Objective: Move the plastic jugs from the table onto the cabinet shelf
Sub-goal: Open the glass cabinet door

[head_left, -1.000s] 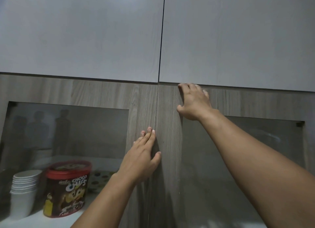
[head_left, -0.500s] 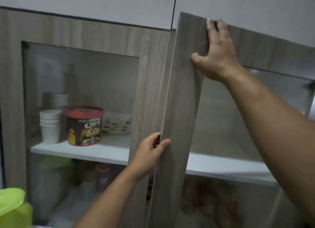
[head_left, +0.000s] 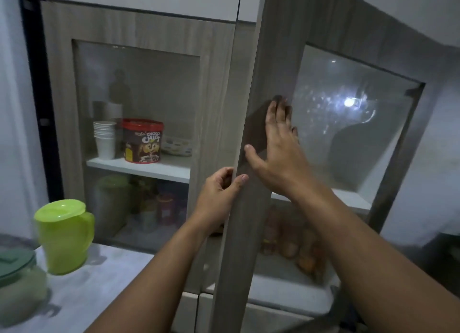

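Observation:
A lime-green plastic jug [head_left: 64, 235] with a lid stands on the grey table [head_left: 99, 283] at the left. A second jug [head_left: 17, 280], pale with a dark green lid, sits at the lower left edge, blurred. The right cabinet door [head_left: 251, 158], wood-grain with a glass pane, is swung partly open. My left hand [head_left: 219, 198] pinches its free edge. My right hand [head_left: 278, 148] lies flat, fingers spread, on the door's outer face. The white cabinet shelf [head_left: 149, 167] shows behind the closed left door.
On the shelf stand a stack of white cups [head_left: 104, 138], a red-lidded Choco Chips tub [head_left: 143, 141] and a small flat box [head_left: 178, 146]. Bottles and a green jug-like shape sit on the lower level. Brownish items [head_left: 298, 248] lie behind the open door.
The right door has swung further open. My right hand slid from the door's top edge down its face. The view dropped, bringing the table and jugs into sight.

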